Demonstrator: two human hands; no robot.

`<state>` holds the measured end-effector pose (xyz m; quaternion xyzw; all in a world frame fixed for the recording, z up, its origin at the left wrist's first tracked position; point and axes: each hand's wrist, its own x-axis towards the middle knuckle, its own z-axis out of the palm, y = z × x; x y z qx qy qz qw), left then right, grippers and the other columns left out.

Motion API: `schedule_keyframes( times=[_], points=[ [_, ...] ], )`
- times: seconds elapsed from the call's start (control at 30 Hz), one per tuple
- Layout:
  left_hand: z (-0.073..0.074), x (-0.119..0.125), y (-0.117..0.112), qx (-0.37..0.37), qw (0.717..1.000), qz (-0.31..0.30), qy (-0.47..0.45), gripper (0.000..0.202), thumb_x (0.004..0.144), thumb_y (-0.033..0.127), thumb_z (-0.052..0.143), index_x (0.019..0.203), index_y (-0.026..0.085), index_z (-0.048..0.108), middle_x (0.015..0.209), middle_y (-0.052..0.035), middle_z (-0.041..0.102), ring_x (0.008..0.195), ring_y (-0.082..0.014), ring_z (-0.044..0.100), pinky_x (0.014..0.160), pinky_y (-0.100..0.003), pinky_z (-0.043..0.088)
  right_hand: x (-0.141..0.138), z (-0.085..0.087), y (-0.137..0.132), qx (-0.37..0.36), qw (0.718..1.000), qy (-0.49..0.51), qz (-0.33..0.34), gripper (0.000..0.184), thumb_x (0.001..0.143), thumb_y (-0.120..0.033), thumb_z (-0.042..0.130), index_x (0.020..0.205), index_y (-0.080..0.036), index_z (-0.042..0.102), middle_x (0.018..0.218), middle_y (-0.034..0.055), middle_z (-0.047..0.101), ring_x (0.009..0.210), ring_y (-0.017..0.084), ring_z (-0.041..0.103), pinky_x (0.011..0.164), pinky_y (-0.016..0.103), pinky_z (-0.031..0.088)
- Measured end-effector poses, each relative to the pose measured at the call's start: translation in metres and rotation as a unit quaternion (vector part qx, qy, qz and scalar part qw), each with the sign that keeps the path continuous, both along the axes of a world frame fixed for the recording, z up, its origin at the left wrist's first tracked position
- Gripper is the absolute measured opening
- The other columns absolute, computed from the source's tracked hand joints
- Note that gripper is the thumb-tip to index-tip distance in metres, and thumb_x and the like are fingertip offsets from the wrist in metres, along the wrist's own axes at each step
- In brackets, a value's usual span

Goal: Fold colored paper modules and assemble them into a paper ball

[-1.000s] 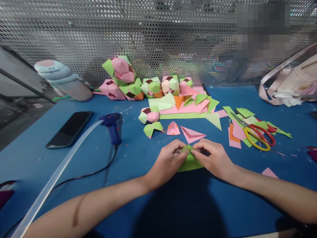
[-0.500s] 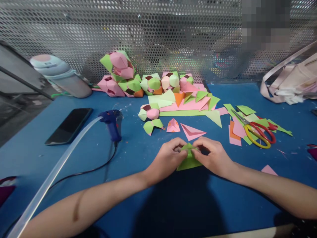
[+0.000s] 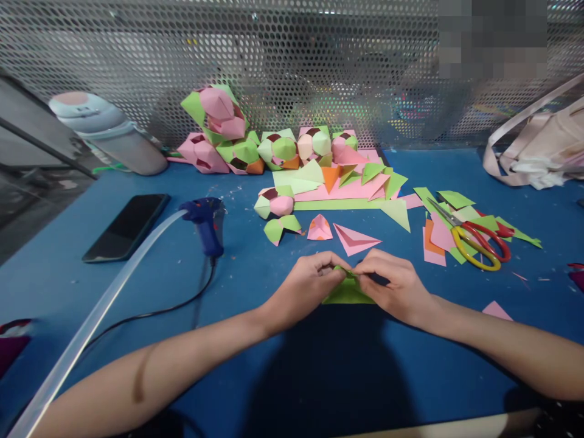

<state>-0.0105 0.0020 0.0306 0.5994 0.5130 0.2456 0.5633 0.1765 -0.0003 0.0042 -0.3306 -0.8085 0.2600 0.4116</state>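
Between my two hands is a piece of green paper, its top edge pinched and its lower edge near the table. My left hand closes thumb and fingers on the paper's left side. My right hand pinches the right side, fingertips almost touching the left ones. Part of the paper is hidden behind the fingers. Just beyond lie a folded pink paper triangle, a small pink folded piece with orange spots and a green folded piece.
Folded paper balls line the back by the perforated metal screen. A blue glue gun with a long clear stick, a phone and a bottle are left. Scissors rest on paper scraps at right.
The green paper's top point has been folded down, and my fingertips have come closer together along its upper edge. The view has shifted slightly; the other things stay put.
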Motion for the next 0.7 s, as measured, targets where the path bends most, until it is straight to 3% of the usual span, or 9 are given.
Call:
schedule_keyframes(
  times=[0.3,0.5,0.6,0.7],
  points=[
    [-0.005,-0.004,-0.001,0.097,0.994,-0.041,0.001,0.012,0.082,0.020,0.054,0.083,0.015,0.065,0.067,0.0030,0.057,0.058,-0.0071,0.045,0.051,-0.017,0.034,0.000,0.001,-0.004,-0.018,1.000,0.000,-0.008,0.012,0.081,-0.005,0.054,0.081,-0.015,0.061,0.069,0.0014,0.056,0.063,0.011,0.052,0.058,0.025,0.043],
    [-0.011,-0.006,-0.003,0.175,0.983,-0.039,0.034,0.012,0.084,0.018,0.053,0.081,0.015,0.064,0.065,0.0027,0.058,0.058,-0.0072,0.045,0.054,-0.018,0.036,-0.002,-0.002,-0.007,-0.103,0.993,-0.001,-0.059,0.015,0.081,-0.013,0.059,0.096,-0.016,0.058,0.071,-0.0013,0.058,0.061,0.009,0.054,0.059,0.022,0.046],
    [-0.013,-0.006,-0.003,0.181,0.982,-0.024,0.047,0.011,0.083,0.018,0.053,0.076,0.015,0.062,0.062,0.0033,0.055,0.056,-0.0073,0.044,0.053,-0.018,0.035,-0.003,-0.002,-0.007,-0.122,0.990,-0.007,-0.065,0.004,0.081,-0.015,0.060,0.083,-0.017,0.057,0.068,-0.0021,0.058,0.060,0.009,0.053,0.056,0.021,0.045],
    [-0.011,-0.004,-0.002,0.152,0.987,-0.022,0.045,0.010,0.081,0.019,0.053,0.075,0.015,0.061,0.063,0.0031,0.056,0.057,-0.0078,0.046,0.052,-0.018,0.035,-0.003,0.000,-0.007,-0.091,0.994,-0.026,-0.057,0.010,0.080,-0.011,0.058,0.074,-0.018,0.055,0.066,-0.0021,0.056,0.060,0.009,0.052,0.057,0.022,0.043]
  ],
)
